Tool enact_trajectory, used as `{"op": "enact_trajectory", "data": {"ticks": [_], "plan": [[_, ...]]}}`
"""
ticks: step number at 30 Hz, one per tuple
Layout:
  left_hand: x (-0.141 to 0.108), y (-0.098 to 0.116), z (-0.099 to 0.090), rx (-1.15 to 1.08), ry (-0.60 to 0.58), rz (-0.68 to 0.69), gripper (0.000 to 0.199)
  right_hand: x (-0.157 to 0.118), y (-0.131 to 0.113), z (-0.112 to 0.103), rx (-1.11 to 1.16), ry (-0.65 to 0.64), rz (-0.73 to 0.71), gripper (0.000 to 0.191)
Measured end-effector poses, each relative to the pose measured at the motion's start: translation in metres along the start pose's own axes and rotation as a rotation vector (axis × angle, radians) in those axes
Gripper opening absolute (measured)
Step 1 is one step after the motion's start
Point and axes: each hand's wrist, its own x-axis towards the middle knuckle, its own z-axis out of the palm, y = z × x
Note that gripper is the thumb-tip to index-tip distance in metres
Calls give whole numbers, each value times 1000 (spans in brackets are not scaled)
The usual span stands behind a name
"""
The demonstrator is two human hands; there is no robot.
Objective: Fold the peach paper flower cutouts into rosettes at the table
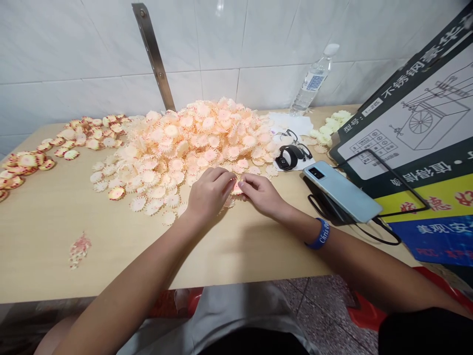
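While hands (210,192) (263,195) pinch petals (238,187), the pile (197,140) borders them.

Both hands (209,191) pinch a frilled disc (237,188), apparently by its edge.

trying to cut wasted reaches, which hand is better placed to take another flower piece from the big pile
Probably the left hand: most of the pile lies ahead and leftward of it. The right hand sits farther right.

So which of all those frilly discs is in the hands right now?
The pinkish disc between the left hand and right hand; the other discs lie on the table or on one another.
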Motion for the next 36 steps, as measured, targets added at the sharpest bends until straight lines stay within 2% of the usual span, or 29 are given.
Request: {"op": "enact_trajectory", "data": {"ticks": [5,13,25,31,36], "plan": [[-2,-2,3,-12,12,52,22,2,1,1,63,-21,30,32],[0,1,2,-67,6,-73,19,1,0,-1,86,-42,23,28],[-2,0,2,-27,52,-8,21,1,-1,1,129,-59,42,29],[1,-3,3,-56,-46,-10,19,1,0,-1,57,-60,37,28],[4,-1,2,-71,-166,-103,14,1,2,-2,-85,-24,3,25]]}}
